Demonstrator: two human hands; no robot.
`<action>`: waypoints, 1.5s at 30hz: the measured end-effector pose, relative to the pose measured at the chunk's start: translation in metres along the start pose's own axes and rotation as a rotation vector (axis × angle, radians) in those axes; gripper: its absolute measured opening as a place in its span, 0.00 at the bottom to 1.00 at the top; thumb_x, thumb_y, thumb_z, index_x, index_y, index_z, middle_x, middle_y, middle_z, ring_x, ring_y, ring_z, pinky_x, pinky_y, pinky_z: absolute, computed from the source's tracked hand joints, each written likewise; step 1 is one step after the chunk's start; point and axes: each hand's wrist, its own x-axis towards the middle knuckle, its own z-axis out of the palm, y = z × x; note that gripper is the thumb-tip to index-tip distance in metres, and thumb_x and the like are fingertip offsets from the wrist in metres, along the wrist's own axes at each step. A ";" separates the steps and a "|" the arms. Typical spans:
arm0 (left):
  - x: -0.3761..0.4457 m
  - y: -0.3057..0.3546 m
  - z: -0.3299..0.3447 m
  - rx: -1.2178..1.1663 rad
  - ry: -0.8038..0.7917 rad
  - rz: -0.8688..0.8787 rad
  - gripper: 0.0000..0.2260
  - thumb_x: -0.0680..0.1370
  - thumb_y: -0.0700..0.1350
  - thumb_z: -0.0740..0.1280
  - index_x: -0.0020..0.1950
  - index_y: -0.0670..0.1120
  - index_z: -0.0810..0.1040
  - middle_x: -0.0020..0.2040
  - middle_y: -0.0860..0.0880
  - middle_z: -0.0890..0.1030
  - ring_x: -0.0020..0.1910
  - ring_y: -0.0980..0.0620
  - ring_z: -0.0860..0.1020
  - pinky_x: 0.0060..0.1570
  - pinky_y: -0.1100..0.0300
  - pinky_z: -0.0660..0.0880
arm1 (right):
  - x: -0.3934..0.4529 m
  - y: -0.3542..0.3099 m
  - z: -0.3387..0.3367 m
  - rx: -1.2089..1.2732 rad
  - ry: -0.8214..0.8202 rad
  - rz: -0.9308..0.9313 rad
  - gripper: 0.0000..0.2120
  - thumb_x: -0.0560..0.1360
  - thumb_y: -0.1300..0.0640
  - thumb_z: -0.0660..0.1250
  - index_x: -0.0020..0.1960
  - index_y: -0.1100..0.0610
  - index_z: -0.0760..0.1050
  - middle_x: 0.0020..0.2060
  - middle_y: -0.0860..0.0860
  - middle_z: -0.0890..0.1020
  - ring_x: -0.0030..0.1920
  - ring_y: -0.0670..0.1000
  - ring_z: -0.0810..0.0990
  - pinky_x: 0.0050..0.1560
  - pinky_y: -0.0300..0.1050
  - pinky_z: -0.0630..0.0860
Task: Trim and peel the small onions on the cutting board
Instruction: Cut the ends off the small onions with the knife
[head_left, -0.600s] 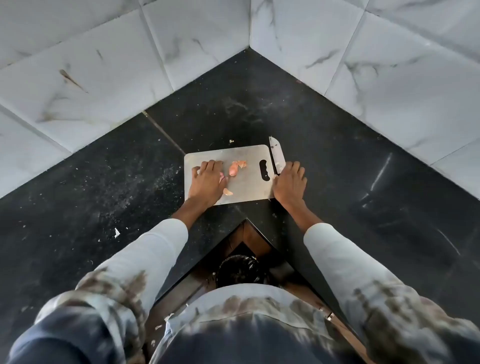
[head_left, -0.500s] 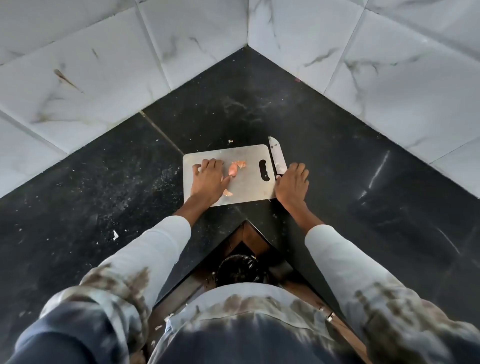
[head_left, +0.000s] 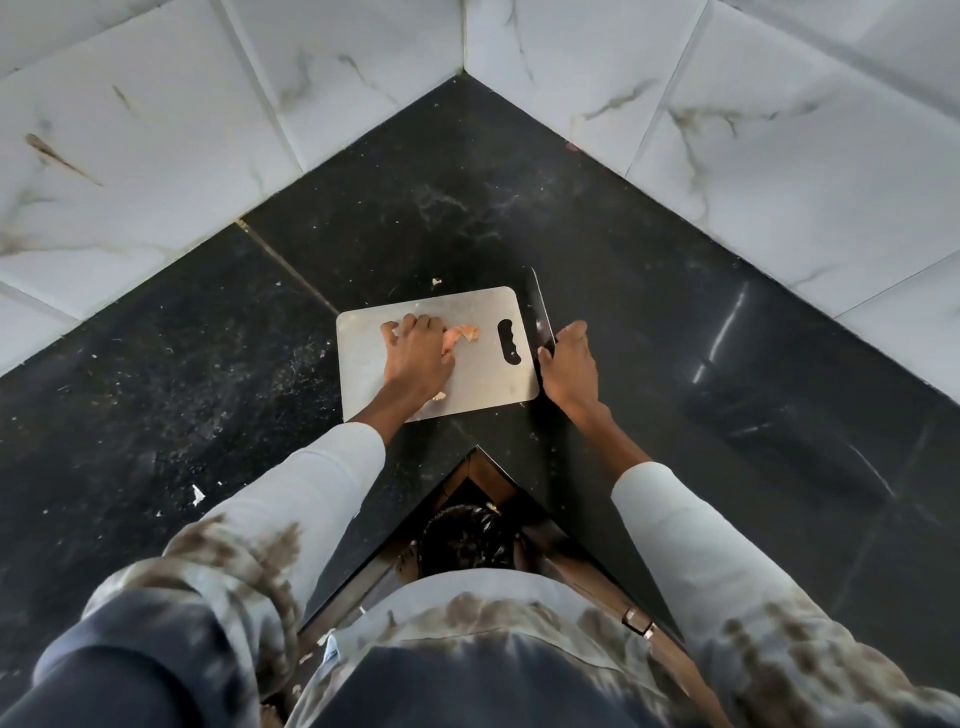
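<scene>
Small pinkish onions (head_left: 458, 335) lie mid-way on a pale grey rectangular cutting board (head_left: 483, 374), touching the left hand (head_left: 418, 358), whose curled fingers press there; whether it grips one is unclear. The right hand (head_left: 569, 364) grasps a dark-handled knife (head_left: 540, 312) beside the board, on the black stone counter (head_left: 208, 389).

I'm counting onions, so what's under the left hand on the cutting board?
Pinkish onion and peel show beside the left hand on the cutting board, and a scrap near the wrist. Whatever lies beneath the palm is covered.
</scene>
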 end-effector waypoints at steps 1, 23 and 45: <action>0.000 -0.001 0.002 -0.024 0.010 0.025 0.16 0.83 0.51 0.68 0.69 0.49 0.78 0.69 0.46 0.78 0.72 0.44 0.73 0.78 0.39 0.58 | -0.004 -0.004 0.000 0.062 0.006 -0.014 0.12 0.84 0.61 0.68 0.64 0.60 0.68 0.61 0.58 0.78 0.59 0.60 0.82 0.52 0.50 0.73; 0.003 -0.003 0.015 -0.188 0.124 0.042 0.12 0.82 0.41 0.70 0.65 0.49 0.83 0.64 0.49 0.80 0.65 0.48 0.78 0.75 0.48 0.61 | -0.061 -0.028 0.056 0.183 -0.205 -0.315 0.15 0.88 0.61 0.55 0.74 0.59 0.60 0.33 0.52 0.77 0.28 0.50 0.73 0.27 0.44 0.64; -0.001 0.003 -0.003 -0.361 0.090 0.051 0.09 0.80 0.35 0.70 0.43 0.47 0.83 0.46 0.50 0.82 0.48 0.53 0.77 0.55 0.57 0.78 | -0.071 -0.031 0.056 0.071 -0.250 -0.276 0.09 0.88 0.60 0.52 0.68 0.55 0.59 0.36 0.57 0.80 0.31 0.56 0.79 0.30 0.51 0.72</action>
